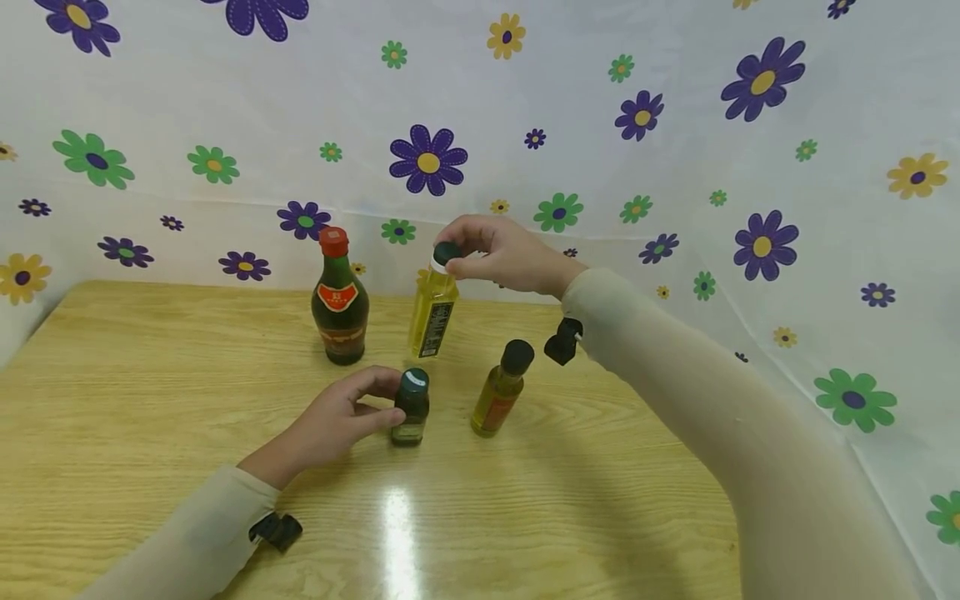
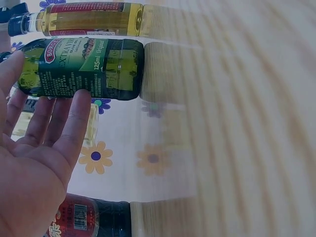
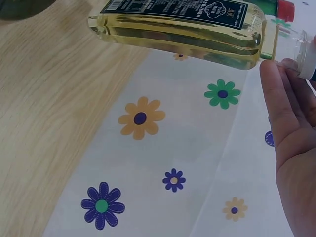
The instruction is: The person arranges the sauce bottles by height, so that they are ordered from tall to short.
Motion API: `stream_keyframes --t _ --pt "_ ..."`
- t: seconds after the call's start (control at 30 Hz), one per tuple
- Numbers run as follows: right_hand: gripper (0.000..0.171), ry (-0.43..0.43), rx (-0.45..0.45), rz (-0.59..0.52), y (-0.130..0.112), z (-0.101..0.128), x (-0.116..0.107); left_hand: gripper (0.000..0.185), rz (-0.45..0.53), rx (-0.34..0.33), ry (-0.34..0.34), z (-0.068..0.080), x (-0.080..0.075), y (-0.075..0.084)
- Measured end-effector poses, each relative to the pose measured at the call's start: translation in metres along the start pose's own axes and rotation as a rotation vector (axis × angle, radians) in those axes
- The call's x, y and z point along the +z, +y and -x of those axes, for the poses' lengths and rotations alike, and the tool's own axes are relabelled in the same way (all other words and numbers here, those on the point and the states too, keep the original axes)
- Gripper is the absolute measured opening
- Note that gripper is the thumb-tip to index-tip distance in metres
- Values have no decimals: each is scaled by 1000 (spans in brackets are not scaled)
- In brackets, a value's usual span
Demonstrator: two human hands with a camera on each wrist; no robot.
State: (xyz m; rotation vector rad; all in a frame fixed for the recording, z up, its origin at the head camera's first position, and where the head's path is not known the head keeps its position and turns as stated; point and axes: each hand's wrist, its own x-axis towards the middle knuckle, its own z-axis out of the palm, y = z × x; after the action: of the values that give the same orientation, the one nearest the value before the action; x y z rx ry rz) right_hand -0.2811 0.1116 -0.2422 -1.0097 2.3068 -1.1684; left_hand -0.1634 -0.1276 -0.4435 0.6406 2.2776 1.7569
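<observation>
Yellow bottle [image 1: 431, 302] nearly vertical; cap [image 1: 447, 252] uppermost

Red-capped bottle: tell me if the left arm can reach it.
Probably yes: bare tabletop lies between the red-capped bottle and the left grip, though that grip holds the small green bottle.

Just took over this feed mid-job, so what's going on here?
A person's right grip holds the clear, angular bottle of yellow liquid at its dark-capped top; whether it is lifted is hard to tell. The left grip holds the small dark-green glass bottle, upright on the wooden table. The red-capped dark-green glass bottle and the slim black-capped bottle of yellowish liquid stand untouched.
</observation>
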Motion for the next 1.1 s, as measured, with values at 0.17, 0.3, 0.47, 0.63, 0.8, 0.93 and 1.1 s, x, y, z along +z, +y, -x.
stream_keyframes --t 0.17,0.3,0.47,0.63,0.8,0.93,1.1 --pt "23 29 6 -6 12 -5 3 39 -9 -7 2 -1 0 0" --pt "23 30 26 52 23 -8 8 39 -8 -12 0 -2 -1 0" --pt "23 6 26 57 43 -15 13 40 5 -10 -3 -2 -1 -2" --pt "21 18 12 69 56 -23 15 40 22 -10 -4 -2 0 -3" --pt "22 36 -11 112 54 -26 18 39 22 -13 -3 -2 1 -2" --pt "22 53 -5 151 51 -27 20 40 18 -22 -3 -3 1 -2" --pt "20 69 20 196 50 -27 20 39 15 -14 -1 -3 2 -4"
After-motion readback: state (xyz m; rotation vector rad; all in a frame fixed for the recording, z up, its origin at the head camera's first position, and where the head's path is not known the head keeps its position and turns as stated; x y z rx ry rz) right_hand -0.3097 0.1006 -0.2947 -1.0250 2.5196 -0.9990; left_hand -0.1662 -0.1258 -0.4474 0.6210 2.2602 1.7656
